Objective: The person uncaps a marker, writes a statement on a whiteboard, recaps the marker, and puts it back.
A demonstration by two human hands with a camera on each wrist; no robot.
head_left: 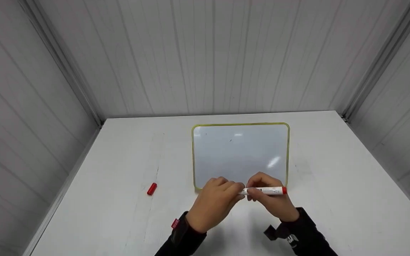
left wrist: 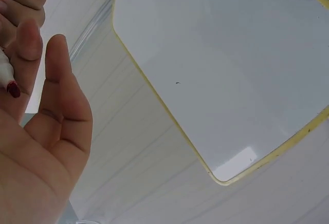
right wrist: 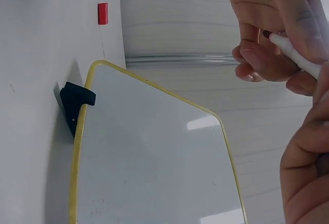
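Note:
A white marker [head_left: 267,191] with a red end lies level in my right hand [head_left: 274,204], which grips its barrel just in front of a small whiteboard [head_left: 240,153] with a yellow rim. My left hand [head_left: 222,199] meets it from the left, fingers curled about the marker's tip end. The left wrist view shows the red tip [left wrist: 12,88] bare between my fingers and palm, with the thumb [left wrist: 56,75] straight and apart from it. In the right wrist view the marker [right wrist: 295,57] points into my left hand's fingers [right wrist: 254,59]. The board's face [left wrist: 231,70] is blank apart from a tiny speck.
A red cap [head_left: 151,188] lies on the white table [head_left: 126,149] to the left of my hands. The whiteboard [right wrist: 154,157] leans on a black stand [right wrist: 77,98]. Ribbed grey walls close in the table at the back and on both sides.

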